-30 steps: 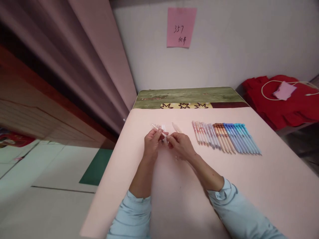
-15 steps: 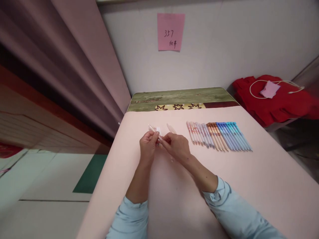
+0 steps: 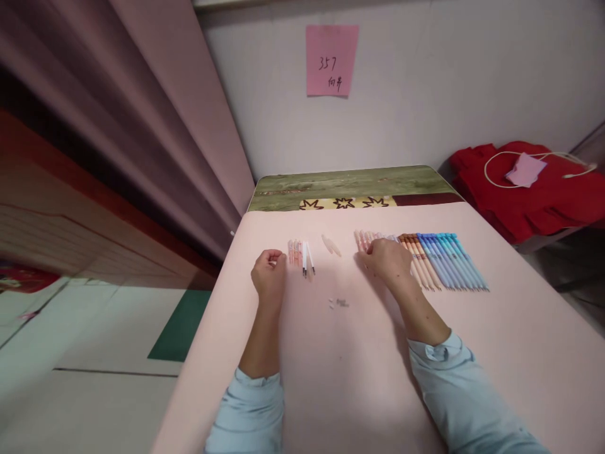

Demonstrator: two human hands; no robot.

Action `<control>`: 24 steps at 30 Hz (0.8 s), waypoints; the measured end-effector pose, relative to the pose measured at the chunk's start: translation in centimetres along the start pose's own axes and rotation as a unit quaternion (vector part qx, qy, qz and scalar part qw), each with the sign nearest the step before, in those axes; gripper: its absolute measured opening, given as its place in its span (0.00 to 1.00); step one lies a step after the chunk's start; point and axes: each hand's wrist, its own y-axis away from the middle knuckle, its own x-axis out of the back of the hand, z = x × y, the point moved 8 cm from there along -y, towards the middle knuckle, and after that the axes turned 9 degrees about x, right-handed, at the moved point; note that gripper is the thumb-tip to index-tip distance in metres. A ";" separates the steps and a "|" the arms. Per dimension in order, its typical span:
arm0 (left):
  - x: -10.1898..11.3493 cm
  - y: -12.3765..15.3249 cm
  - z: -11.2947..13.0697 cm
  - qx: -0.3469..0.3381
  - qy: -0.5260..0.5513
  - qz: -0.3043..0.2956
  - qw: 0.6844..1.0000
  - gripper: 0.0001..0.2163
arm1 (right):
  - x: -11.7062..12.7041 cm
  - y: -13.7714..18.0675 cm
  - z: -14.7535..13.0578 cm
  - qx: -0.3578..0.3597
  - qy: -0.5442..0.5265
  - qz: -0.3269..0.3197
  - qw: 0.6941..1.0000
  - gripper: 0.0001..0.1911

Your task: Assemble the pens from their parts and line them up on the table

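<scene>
My left hand [image 3: 268, 275] rests on the table with its fingers loosely curled and slightly apart, and no object shows in it. Just to its right lie several pink patterned pen barrels [image 3: 295, 253] and several white pen refills with dark tips [image 3: 305, 257]. My right hand [image 3: 388, 261] is at the left end of a row of pens, its fingers closed on a pink pen [image 3: 358, 239] there; the hand partly covers the pen and its neighbours. Brown pens [image 3: 418, 261] and blue pens [image 3: 451, 261] continue the row to the right.
Translucent pointed pieces [image 3: 331, 244] lie between the hands. Nearer me are small white parts [image 3: 331, 304] and tiny springs [image 3: 343, 303]. A red cloth [image 3: 501, 208] with a white cable [image 3: 486, 173] is beyond the table's right edge. A pink note [image 3: 331, 60] hangs on the wall.
My hands have moved apart from working together over the barrels. The right hand went right to the pen row, whose left end has gained a pen; the left drew slightly left, uncovering barrels and refills.
</scene>
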 end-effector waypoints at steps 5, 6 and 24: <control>-0.9 0.3 0.3 -0.029 -0.097 -0.008 0.995 0.04 | -0.4 -0.1 0.4 -0.005 0.007 -0.022 1.000 0.17; -1.1 0.4 0.4 -0.030 -0.110 -0.013 0.993 0.05 | -0.4 0.0 0.2 -0.002 0.005 -0.019 1.000 0.18; -1.9 1.7 1.6 -0.042 -0.306 -0.037 0.950 0.16 | -3.4 3.8 -10.6 0.352 -0.097 0.039 0.930 0.19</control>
